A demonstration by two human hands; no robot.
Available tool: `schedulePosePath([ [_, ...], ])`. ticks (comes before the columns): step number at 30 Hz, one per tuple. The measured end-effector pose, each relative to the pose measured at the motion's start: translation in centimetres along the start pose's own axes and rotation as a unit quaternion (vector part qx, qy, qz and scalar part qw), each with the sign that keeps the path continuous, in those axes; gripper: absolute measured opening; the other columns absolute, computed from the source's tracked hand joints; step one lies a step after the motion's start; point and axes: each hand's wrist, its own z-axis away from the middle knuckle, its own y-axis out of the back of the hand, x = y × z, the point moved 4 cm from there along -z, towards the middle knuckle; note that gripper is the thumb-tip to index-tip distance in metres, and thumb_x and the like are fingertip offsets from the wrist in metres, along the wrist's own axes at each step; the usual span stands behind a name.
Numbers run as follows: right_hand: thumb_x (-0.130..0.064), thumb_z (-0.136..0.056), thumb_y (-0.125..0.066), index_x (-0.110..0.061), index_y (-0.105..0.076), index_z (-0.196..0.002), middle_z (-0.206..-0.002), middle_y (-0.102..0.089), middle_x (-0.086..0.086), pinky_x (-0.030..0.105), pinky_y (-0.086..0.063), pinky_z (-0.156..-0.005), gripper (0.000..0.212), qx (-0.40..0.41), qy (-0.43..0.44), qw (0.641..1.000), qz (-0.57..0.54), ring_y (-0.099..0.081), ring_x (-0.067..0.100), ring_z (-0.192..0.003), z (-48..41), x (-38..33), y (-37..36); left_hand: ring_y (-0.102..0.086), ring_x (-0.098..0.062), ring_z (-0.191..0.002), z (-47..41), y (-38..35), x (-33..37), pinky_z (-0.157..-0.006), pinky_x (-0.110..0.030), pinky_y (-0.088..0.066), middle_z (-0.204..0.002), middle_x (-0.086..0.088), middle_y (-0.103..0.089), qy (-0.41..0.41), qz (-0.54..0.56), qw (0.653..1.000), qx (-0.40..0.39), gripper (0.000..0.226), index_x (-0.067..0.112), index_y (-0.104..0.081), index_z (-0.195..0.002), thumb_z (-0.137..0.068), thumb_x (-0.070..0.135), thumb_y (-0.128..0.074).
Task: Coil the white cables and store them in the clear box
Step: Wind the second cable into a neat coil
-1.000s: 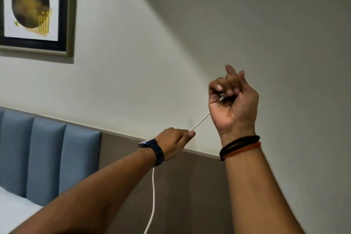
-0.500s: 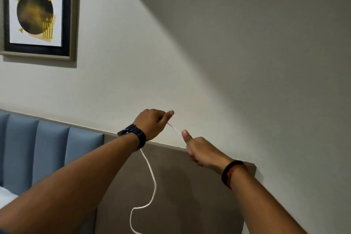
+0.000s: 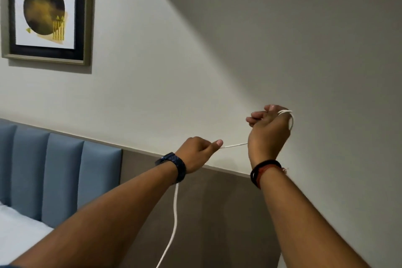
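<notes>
Since half a second ago: right hand (image 3: 268, 135) up from below the left fist to above and right of it, now fisted, back toward the camera, with a loop of white cable (image 3: 289, 118) over its far edge. Left hand (image 3: 199, 154) about where it was, a little lower in view.

Right grip: closed around the cable, fingers (image 3: 253, 119) curled leftward, loop showing past the upper right of the fist. Exact number of turns in the fist not discernible.

Left grip: closed on the same cable, thumb (image 3: 216, 143) laid along the top, pinching the strand where it leaves toward the right hand.

Between the two grips: a short, taut, nearly level stretch of cable, rising slightly toward the right wrist.

Below the left grip: remaining cable hanging from beneath the wrist, swinging in a loose curve down and out of the bottom edge of view.

Just behind the grips: dark blue watch (image 3: 175, 166) on the left wrist; black and red bands (image 3: 264, 169) on the right wrist.

Further out: brown panel (image 3: 217, 213) behind the hanging cable, pale wall (image 3: 174, 72) above it. Left of the left grip, blue padded headboard (image 3: 63, 176), with white bedding (image 3: 19, 233) at the lower left. Far up and left, framed picture (image 3: 46, 13) with a dark circle and yellow marks.
</notes>
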Motion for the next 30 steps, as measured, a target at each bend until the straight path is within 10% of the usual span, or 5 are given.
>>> schedulePosePath([
  [7,-0.023,-0.098,-0.033,-0.008,-0.057,-0.096,-0.091,-0.068,0.012,0.032,-0.048,-0.07,0.029,-0.275,0.04,0.822,0.497,-0.066,0.031,-0.082,1.5,7.3,0.9,-0.016,-0.013,-0.036,-0.4,2.6,0.3,-0.048,-0.027,-0.019,-0.034,0.005,-0.018,-0.032,-0.052,0.998,0.012,0.065,0.019,-0.02,-0.042,-0.088,0.058,-0.043],
  [15,-0.085,-0.076,-0.02,-0.017,-0.036,-0.052,-0.04,-0.027,-0.005,0.02,-0.013,-0.037,0.074,-0.637,-0.311,0.705,-0.003,-0.016,0.009,-0.036,8.2,2.1,-1.1,-0.029,-0.014,-0.037,-1.4,4.5,-0.9,-0.051,-0.028,-0.024,-0.029,0.004,-0.022,0.017,0.001,0.992,0.122,0.068,0.018,-0.026,-0.034,-0.089,0.054,-0.045],
  [23,-0.037,-0.099,-0.037,-0.018,-0.045,-0.068,-0.046,-0.037,-0.008,0.021,-0.025,-0.038,0.037,-0.197,-0.216,0.889,-0.353,-0.03,0.008,-0.037,2.8,-3.4,-1.8,-0.023,-0.006,-0.031,0.2,1.4,-0.2,-0.046,-0.023,-0.026,-0.03,0.01,-0.03,0.037,0.066,0.996,0.039,0.064,0.019,-0.041,-0.039,-0.087,0.062,-0.04],
  [27,-0.021,-0.098,-0.038,-0.01,-0.052,-0.086,-0.072,-0.056,0.005,0.022,-0.039,-0.065,0.022,0.086,-0.014,0.996,-0.014,-0.056,0.025,-0.068,0.0,-1.4,1.1,-0.016,-0.01,-0.036,1.2,0.7,0.6,-0.037,-0.018,-0.02,-0.037,0.01,-0.019,0.002,0.029,1.0,-0.01,0.063,0.014,-0.032,-0.05,-0.083,0.067,-0.041],
  [30,-0.012,-0.096,-0.042,-0.005,-0.057,-0.089,-0.082,-0.067,0.012,0.018,-0.033,-0.063,0.018,-0.033,0.129,0.947,0.291,-0.062,0.026,-0.078,0.7,1.2,1.2,-0.015,-0.011,-0.038,1.1,1.9,1.0,-0.045,-0.024,-0.02,-0.04,0.01,-0.017,-0.013,0.01,1.0,0.012,0.061,0.019,-0.023,-0.047,-0.085,0.062,-0.044],
])
